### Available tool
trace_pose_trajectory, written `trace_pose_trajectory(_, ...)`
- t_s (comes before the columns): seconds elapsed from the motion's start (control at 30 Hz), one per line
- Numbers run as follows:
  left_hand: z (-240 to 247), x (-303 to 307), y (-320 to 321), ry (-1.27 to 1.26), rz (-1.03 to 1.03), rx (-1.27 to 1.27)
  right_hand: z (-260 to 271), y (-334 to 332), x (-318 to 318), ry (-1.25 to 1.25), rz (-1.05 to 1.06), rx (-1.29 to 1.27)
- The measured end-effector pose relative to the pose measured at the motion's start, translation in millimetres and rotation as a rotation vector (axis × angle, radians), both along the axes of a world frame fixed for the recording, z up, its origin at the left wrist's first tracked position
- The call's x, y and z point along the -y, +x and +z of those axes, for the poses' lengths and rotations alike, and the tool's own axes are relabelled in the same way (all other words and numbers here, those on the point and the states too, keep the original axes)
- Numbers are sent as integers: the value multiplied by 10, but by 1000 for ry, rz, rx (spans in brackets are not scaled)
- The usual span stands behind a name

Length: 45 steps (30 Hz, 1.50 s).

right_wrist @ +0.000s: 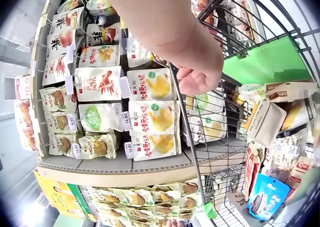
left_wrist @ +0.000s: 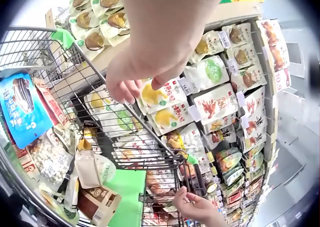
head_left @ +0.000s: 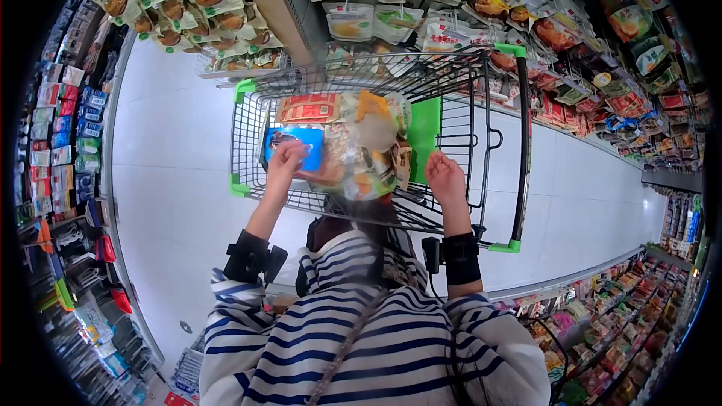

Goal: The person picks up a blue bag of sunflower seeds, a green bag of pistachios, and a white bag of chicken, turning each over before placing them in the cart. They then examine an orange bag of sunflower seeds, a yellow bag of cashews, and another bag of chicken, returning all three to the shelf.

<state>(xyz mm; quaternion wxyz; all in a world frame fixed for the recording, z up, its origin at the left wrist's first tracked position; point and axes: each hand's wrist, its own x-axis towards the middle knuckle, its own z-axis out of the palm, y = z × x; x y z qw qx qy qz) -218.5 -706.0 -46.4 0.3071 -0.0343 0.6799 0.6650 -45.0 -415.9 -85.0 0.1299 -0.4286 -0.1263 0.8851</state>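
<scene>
We counted two hands, both empty and well apart, over one shopping cart [head_left: 239,182] with four green corner pieces [head_left: 245,90]. The left hand [head_left: 286,156] hung, fingers loosely bent, above one blue pouch [left_wrist: 25,106], which lay inside near the cart's left end; the left wrist view showed us a gap between them. The right hand [head_left: 446,176], fingers also loosely bent, hovered near one green panel [head_left: 426,135]. Between lay one bag of white pieces [left_wrist: 51,157] among packages overlapping too much for us to count. The cart's far side ran close to a shelf [right_wrist: 120,175]; bare floor [head_left: 165,158] left us open room leftward, and rightward past the handle [head_left: 524,128].
</scene>
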Motion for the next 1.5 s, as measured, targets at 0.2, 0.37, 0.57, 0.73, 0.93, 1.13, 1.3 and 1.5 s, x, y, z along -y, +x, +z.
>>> trace_pose_trajectory(0.2,-803,-443,-281,-158,-141,107,-230,131,-52,85,40,51)
trace_pose_trajectory(0.37,-1748,-870,-410,-260,-230,42,-330,263,31,56,-58,100)
trace_pose_trajectory(0.57,-2597,-1236,-398,-516,-331,9,-316,314,175,-12,-95,226)
trace_pose_trajectory(0.73,-2599,-1430,-374,-725,-350,-62,-350,355,242,-27,-138,256)
trace_pose_trajectory(0.93,-2478,-1569,-497,-499,-418,286,-403,444,319,-37,-157,257)
trace_pose_trajectory(1.13,-2306,-1588,-451,-171,-272,333,-333,437,366,-35,-179,242)
trace_pose_trajectory(1.3,-1621,-1548,-531,-230,-381,476,-300,401,336,-19,-171,175)
trace_pose_trajectory(1.5,-1602,-1135,-436,-278,-543,363,-222,181,292,53,-102,120)
